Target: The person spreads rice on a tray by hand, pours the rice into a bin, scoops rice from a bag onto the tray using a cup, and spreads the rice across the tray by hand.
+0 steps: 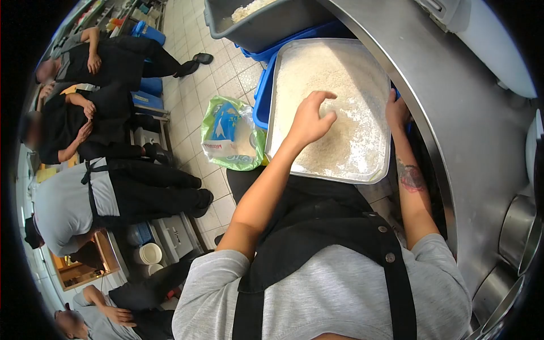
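Note:
A shallow metal tray holds a layer of pale breadcrumbs, with whiter floury powder toward its right and near parts. My left hand is over the middle of the crumbs, its fingers bent and the thumb apart from them. I see nothing held in it, and whether its fingertips touch the crumbs I cannot tell. At the tray's right rim, my right hand grips the side, thumb near the top edge and its other fingers mostly hidden. Blue plastic bins show under and behind the tray.
Left of the tray stands an open green-and-clear plastic bag. A grey tub with pale crumbs is beyond. A steel counter curves along my right, with metal pots on it. Several people in dark aprons stand across the tiled floor.

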The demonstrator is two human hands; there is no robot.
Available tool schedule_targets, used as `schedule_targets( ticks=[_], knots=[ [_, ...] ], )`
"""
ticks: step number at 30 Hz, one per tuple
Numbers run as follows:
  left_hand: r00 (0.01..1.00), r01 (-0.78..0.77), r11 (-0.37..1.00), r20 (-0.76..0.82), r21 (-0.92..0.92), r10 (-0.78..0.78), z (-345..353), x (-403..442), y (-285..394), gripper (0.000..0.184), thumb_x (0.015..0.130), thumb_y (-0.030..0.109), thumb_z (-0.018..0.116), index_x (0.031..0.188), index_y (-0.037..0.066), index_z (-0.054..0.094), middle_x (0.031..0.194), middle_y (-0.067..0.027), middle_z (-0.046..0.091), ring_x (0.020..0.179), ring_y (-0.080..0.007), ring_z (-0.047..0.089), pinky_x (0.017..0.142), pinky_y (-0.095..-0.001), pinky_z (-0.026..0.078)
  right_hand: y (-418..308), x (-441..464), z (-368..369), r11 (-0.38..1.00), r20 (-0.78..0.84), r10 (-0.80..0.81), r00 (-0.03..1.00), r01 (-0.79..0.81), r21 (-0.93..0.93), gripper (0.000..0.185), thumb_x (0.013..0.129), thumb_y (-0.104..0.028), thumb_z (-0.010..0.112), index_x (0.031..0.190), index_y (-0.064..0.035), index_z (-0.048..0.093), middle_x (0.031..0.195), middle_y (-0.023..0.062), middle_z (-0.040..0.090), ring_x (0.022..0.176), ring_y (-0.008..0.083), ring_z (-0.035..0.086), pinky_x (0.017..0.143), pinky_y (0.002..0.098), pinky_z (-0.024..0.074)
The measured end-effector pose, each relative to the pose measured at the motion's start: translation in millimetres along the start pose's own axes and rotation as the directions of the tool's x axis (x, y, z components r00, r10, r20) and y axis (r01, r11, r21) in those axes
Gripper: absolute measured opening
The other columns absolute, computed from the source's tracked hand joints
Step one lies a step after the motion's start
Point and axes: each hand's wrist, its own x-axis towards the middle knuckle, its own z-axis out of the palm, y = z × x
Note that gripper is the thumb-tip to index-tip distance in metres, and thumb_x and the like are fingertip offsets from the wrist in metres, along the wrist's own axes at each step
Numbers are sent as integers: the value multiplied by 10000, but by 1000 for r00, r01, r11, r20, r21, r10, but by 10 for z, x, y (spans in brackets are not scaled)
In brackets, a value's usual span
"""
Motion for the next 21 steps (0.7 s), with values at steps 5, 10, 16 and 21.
schedule_targets(
  ticks=[5,10,16,21],
  knots=[
    [947,270,933,-241,237,-213,266,-546,-556,600,834,273,602,1342,19,407,1404,-280,337,1327,-458,272,1090,-543,202,-8,-36,-48,996,60,-41,997,36,79,593,917,-408,516,1340,1,438,1380,262,432,1280,428,400,1061,499,295],
    [884,355,900,-403,254,-236,422,-568,-1099,739,879,277,552,1417,-101,214,1453,-354,210,1380,-452,187,1146,-489,123,-20,-40,-33,995,91,-35,995,26,100,608,924,-409,503,1360,4,409,1396,265,412,1289,428,389,1068,491,290],
    [909,208,978,-371,11,-190,363,271,-1423,692,861,331,586,1372,-72,347,1423,-273,356,1344,-381,321,1128,-417,232,-21,-12,-53,994,138,-22,990,6,112,626,933,-411,489,1385,7,373,1415,268,388,1300,427,376,1076,482,283],
    [996,82,986,-9,-146,-85,360,362,-1034,513,837,339,605,1238,21,559,1319,-192,512,1234,-339,481,1061,-394,359,-46,-19,-72,994,182,18,983,-38,107,633,943,-420,466,1401,2,349,1420,269,381,1303,429,369,1071,477,292]
  ],
)
